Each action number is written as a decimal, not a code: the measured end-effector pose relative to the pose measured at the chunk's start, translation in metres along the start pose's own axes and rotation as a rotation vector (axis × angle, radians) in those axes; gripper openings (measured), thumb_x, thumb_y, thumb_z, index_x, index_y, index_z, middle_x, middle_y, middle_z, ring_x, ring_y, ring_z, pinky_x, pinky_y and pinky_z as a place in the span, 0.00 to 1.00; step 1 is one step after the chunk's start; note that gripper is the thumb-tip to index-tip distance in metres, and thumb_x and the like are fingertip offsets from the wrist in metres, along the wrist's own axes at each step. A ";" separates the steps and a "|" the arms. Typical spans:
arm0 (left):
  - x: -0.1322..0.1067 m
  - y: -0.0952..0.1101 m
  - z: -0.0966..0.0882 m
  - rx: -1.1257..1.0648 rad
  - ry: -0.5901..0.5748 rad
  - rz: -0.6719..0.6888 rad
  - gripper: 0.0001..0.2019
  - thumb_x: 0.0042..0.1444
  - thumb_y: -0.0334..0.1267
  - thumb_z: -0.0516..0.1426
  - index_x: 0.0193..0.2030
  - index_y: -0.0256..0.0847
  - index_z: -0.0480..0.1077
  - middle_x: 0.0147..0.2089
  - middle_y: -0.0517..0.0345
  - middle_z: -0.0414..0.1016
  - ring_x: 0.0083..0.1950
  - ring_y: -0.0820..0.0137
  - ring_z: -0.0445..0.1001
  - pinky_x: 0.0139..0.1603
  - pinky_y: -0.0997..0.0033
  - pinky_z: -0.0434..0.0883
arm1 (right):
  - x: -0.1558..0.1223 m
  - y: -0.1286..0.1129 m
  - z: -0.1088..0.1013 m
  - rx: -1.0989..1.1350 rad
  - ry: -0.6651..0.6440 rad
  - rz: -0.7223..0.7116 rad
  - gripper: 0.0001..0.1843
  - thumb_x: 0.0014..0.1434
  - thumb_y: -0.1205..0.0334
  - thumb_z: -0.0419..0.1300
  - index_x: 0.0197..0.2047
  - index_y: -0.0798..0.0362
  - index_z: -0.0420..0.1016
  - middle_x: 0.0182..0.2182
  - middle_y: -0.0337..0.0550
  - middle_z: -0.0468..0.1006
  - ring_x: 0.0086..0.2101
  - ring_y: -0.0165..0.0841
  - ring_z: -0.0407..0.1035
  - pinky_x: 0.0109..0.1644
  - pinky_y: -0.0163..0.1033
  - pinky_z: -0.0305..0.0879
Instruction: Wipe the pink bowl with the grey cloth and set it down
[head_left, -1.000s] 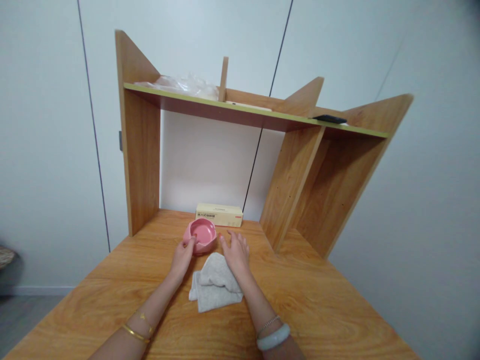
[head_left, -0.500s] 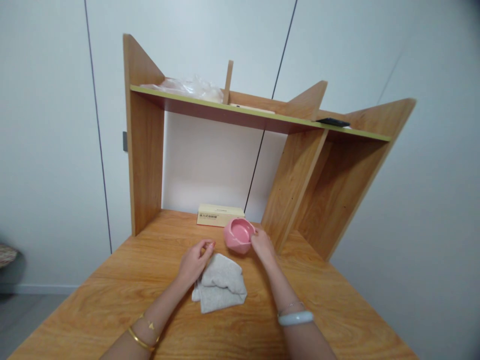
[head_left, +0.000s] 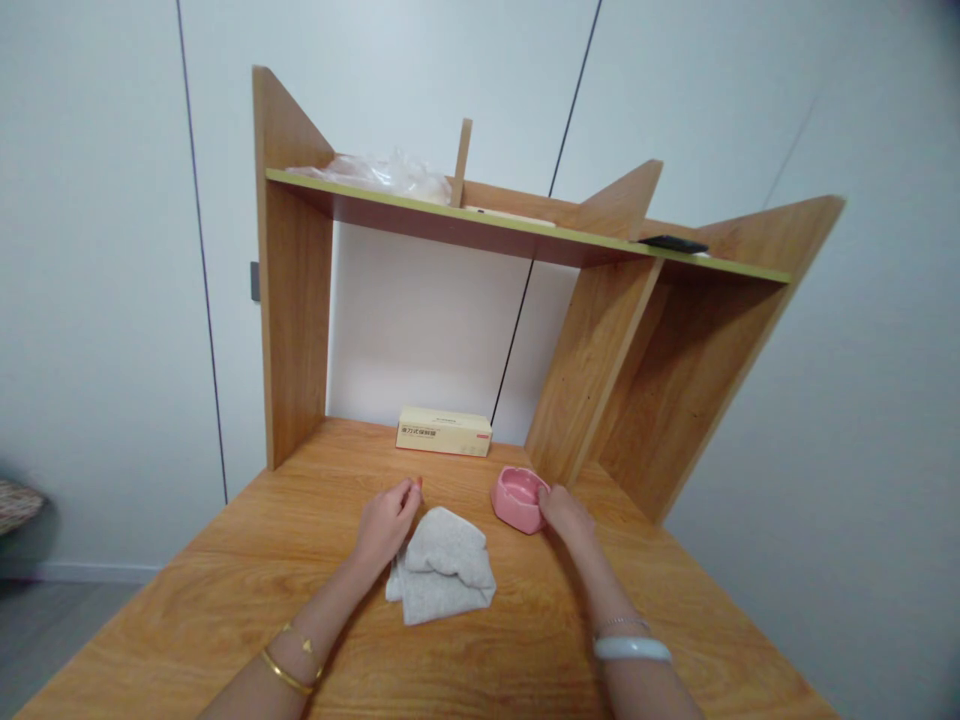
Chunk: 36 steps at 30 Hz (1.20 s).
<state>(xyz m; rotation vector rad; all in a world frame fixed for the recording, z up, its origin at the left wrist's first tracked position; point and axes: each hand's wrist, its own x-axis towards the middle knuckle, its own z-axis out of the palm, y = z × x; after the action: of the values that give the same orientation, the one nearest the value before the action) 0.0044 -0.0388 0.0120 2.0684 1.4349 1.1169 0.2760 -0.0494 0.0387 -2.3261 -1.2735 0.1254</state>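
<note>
One pink faceted bowl (head_left: 516, 512) gripped, one folded grey fabric cloth (head_left: 448, 562) lying loose

Read the wood-grained counter (head_left: 255, 570) as a clock face centred on the cloth, with twelve o'clock toward the light-brown wooden shelf unit (head_left: 298, 330). The glossy, hard-looking bowl is between one and two o'clock, apart from the cloth, its mouth facing up. The right hand (head_left: 568, 514), at two o'clock, has its fingers closed on the bowl's wall at the bowl's own three o'clock side. The left hand (head_left: 385, 522), between ten and eleven o'clock, is just beside the cloth, its fingers curled in with nothing visible between them. Whether its edge touches the cloth cannot be told.

At twelve o'clock, beyond the cloth, a long cream cardboard-looking box (head_left: 444, 434) with printed lettering lies at the back of the counter, touched by neither hand.

The handling of the bowl looks partway through. Done, as far as can be judged: the bowl is in a firm-looking grip and seems level, on or very near the counter; which of the two is unclear. Left undone: the bowl is not yet released, and the cloth lies in loose layers, gripped by neither hand.
</note>
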 end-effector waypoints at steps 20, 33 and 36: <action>-0.001 0.001 -0.001 0.115 -0.013 0.019 0.22 0.58 0.48 0.38 0.24 0.41 0.65 0.21 0.58 0.68 0.25 0.70 0.66 0.26 0.73 0.52 | -0.109 -0.019 -0.008 0.277 0.124 -0.369 0.10 0.49 0.56 0.49 0.33 0.51 0.65 0.28 0.43 0.74 0.28 0.35 0.67 0.32 0.37 0.59; -0.004 0.003 0.003 0.119 -0.101 0.051 0.24 0.57 0.49 0.40 0.19 0.39 0.64 0.18 0.60 0.65 0.22 0.73 0.62 0.25 0.74 0.50 | -0.104 0.119 -0.020 0.151 -0.191 0.006 0.21 0.47 0.41 0.51 0.24 0.51 0.71 0.22 0.41 0.75 0.29 0.38 0.70 0.34 0.36 0.60; -0.005 0.005 0.003 0.153 -0.141 0.061 0.24 0.57 0.49 0.40 0.19 0.39 0.66 0.19 0.59 0.66 0.23 0.73 0.63 0.25 0.74 0.50 | -0.104 0.117 -0.019 0.188 -0.195 0.015 0.24 0.48 0.39 0.49 0.26 0.52 0.72 0.22 0.42 0.76 0.30 0.38 0.70 0.34 0.36 0.60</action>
<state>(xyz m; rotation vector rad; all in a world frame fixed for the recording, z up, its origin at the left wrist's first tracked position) 0.0087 -0.0449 0.0118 2.2608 1.4372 0.8871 0.3134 -0.1936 -0.0123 -2.2042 -1.2758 0.4675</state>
